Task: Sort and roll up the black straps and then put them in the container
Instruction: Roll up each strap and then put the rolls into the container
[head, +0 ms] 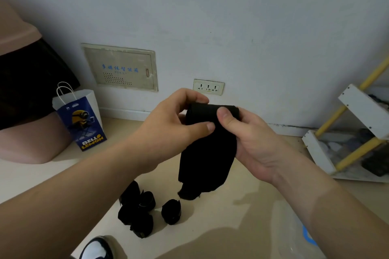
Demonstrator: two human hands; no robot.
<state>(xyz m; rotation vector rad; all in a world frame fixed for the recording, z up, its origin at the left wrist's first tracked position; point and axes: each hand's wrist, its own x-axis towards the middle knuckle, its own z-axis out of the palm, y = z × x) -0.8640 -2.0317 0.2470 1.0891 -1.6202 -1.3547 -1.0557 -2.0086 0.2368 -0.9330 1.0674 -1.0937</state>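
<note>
Pale wall (252, 17) with a triple socket (208, 87) rises behind the hands, and beige floor (242, 206) lies below them. The left hand (174, 124) pinches the top fold of a black strap (208, 153) from its own side. The right hand (242, 132) grips the same fold, thumb on the front and fingers behind. The strap's tail hangs straight down beneath both hands.

Rolling looks barely begun. To do it well, square the edges of the first turn, then walk the thumbs over it while the hanging tail supplies tension, so the coil stays tight. Finished rolled straps (139, 212) lie on the floor below the left hand. A clear plastic container (294, 227), blurred, seems to sit under the right forearm.
</note>
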